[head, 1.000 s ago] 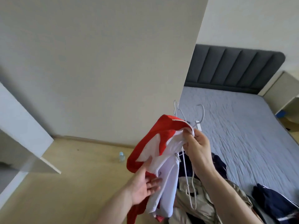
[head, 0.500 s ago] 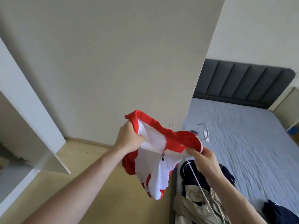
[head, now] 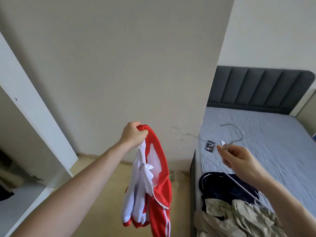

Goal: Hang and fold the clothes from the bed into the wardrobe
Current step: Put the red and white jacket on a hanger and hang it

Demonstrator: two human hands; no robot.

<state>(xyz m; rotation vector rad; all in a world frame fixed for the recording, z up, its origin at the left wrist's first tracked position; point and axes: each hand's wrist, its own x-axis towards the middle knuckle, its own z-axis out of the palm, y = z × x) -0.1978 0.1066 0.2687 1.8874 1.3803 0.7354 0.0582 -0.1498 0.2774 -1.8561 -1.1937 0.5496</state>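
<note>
My left hand (head: 134,136) grips the collar of a red and white zip jacket (head: 153,189), which hangs down over the floor in front of the wall. My right hand (head: 239,159) holds a white wire hanger (head: 238,134) by the base of its hook, above the bed's near corner; its lower bar runs down past my wrist. A dark navy garment (head: 224,187) and a beige garment (head: 229,218) lie heaped on the bed (head: 273,151). The open wardrobe (head: 22,151) is at the left.
A white wardrobe panel (head: 34,108) slants up at the left, with dark items on a shelf behind it. A small dark device (head: 210,146) and a white tag lie on the mattress. The grey padded headboard (head: 256,88) stands at the back. Wooden floor lies below.
My right hand has let go of the jacket and moved right, keeping only the hanger. My left hand has raised the jacket, which now hangs from that hand alone.
</note>
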